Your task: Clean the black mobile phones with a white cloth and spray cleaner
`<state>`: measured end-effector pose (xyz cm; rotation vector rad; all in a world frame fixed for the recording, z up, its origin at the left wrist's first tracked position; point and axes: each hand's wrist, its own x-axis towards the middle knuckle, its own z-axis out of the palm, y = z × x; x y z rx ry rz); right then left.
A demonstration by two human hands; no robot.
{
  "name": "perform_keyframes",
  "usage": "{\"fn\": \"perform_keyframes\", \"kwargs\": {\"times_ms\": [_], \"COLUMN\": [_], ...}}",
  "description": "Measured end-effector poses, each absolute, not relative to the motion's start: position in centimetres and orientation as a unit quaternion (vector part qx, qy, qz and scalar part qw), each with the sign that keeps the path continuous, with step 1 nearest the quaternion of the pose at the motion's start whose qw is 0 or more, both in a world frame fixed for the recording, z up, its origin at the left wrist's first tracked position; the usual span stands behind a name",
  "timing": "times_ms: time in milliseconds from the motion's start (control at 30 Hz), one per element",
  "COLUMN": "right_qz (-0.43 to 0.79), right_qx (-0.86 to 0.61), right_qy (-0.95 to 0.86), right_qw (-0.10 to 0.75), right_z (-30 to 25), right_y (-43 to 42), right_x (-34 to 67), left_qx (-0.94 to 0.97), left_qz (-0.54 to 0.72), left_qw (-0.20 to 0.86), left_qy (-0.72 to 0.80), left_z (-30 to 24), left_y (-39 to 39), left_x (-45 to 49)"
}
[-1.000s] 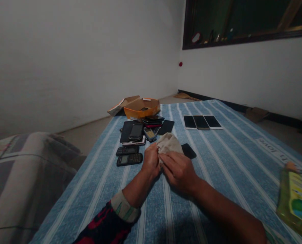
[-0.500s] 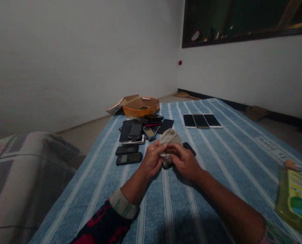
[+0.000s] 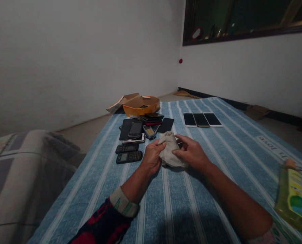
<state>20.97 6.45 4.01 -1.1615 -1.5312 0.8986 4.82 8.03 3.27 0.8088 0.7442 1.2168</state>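
Note:
A crumpled pale grey cloth (image 3: 171, 152) is gripped along its left side by my left hand (image 3: 152, 156), with the thumb lying over it. My right hand (image 3: 193, 154) is at the cloth's right side, index finger and thumb apart, the thumb tip against the cloth. Part of a dark object (image 3: 180, 144) shows in the gap between those fingers; the rest is hidden. Left of my hands lie two black keypad phones (image 3: 129, 157), one behind the other. Beyond them a small blue-grey keypad phone (image 3: 149, 131) rests beside a pile of dark phones (image 3: 135, 129).
An open orange cardboard box (image 3: 142, 111) stands at the far end of the blue striped cloth cover (image 3: 217, 162). Three smartphones (image 3: 202, 120) lie side by side at the far right. A yellow-green bottle (image 3: 292, 196) lies at the near right. Draped fabric (image 3: 26, 176) fills the left.
The grey cloth has been spread and now hangs lower between my hands, covering the dark thing beneath. My right hand has moved right, away from my left, and its fingers have parted.

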Motion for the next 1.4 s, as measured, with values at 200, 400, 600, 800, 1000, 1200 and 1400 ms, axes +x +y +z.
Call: {"fn": "perform_keyframes", "kwargs": {"times_ms": [200, 400, 600, 800, 1000, 1200, 1400], "right_qz": [0.542, 0.528, 0.503, 0.545, 0.531, 0.499, 0.479], "right_qx": [-0.418, -0.453, -0.503, -0.487, -0.493, -0.459, -0.483], "right_qy": [-0.564, -0.574, -0.564, -0.542, -0.556, -0.563, -0.555], "right_qw": [0.463, 0.433, 0.420, 0.414, 0.408, 0.473, 0.480], "right_z": [3.5, 3.0, 2.9, 3.6, 3.7, 3.9, 3.0], "right_y": [6.2, 6.6, 6.9, 6.6, 6.6, 6.6, 6.9], "right_x": [19.9, 20.3, 20.9, 21.1, 21.4, 21.1, 20.7], "left_qx": [0.387, 0.423, 0.478, 0.528, 0.561, 0.526, 0.420], "left_qz": [0.502, 0.457, 0.469, 0.496, 0.409, 0.433, 0.552], "left_qw": [0.712, 0.712, 0.620, 0.561, 0.616, 0.621, 0.603], "left_qy": [0.303, 0.325, 0.409, 0.401, 0.373, 0.388, 0.393], "left_z": [3.6, 3.6, 3.1, 3.8, 4.2, 3.7, 3.6], "left_y": [7.7, 7.5, 7.8, 8.0, 7.8, 8.1, 8.7], "left_x": [4.8, 4.8, 4.6, 3.9, 3.4, 3.4, 3.8]}}
